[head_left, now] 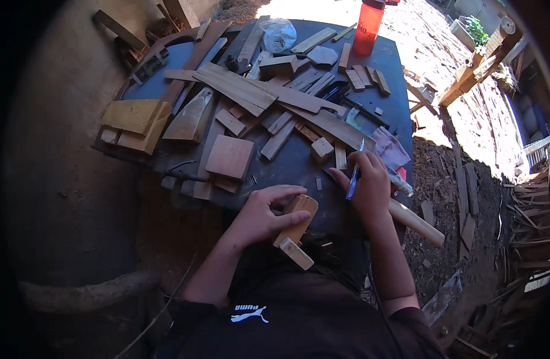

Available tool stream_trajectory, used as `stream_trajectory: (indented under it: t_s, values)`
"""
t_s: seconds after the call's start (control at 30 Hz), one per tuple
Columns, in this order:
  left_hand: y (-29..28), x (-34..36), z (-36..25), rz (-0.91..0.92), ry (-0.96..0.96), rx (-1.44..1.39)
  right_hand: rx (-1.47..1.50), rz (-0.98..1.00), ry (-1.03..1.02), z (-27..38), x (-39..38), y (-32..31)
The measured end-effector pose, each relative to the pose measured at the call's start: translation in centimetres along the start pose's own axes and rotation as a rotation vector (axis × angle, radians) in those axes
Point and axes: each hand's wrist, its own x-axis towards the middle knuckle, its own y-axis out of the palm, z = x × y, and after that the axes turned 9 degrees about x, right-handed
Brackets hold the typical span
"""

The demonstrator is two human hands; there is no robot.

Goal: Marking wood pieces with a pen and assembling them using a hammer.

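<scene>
My left hand (266, 215) grips a tan wooden block (302, 216) over my lap at the table's near edge, with a smaller pale wood piece (296, 254) against its lower end. My right hand (370, 188), right of the block, holds a blue pen (354, 179) upright between curled fingers. Just beyond it lie a long flat board (338, 128) and a crumpled pale pink cloth (388, 146). A round wooden rod (418, 224) sticks out past my right wrist.
The dark table (281, 173) bears scattered offcuts (230, 90), a pink square block (230, 155), yellowish blocks (131, 122), a plastic bag (278, 33) and a red bottle (366, 30). Wooden posts (466, 81) stand at the right over debris-strewn ground. A wall (60, 119) is at the left.
</scene>
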Motion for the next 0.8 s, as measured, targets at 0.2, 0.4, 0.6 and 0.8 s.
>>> stream_trajectory:
  t_s: [0.2,0.4,0.6,0.8]
  values:
    - [-1.0,-0.9,-1.4,0.002,-0.002,-0.063,0.021,0.007,-0.011,0.0,-0.5,-0.3]
    - [-1.1,-0.2,-0.8,-0.126,0.092,-0.088,0.396,-0.100,0.249,0.5,-2.5,-3.6]
    - [-0.5,1.1,1.4,-0.013,0.046,-0.237,1.181,-0.006,0.470,0.9,-5.0,-5.6]
    - [-0.6,1.6,2.1,0.047,0.046,-0.344,1.180,0.230,0.394,3.4,-5.0,-3.9]
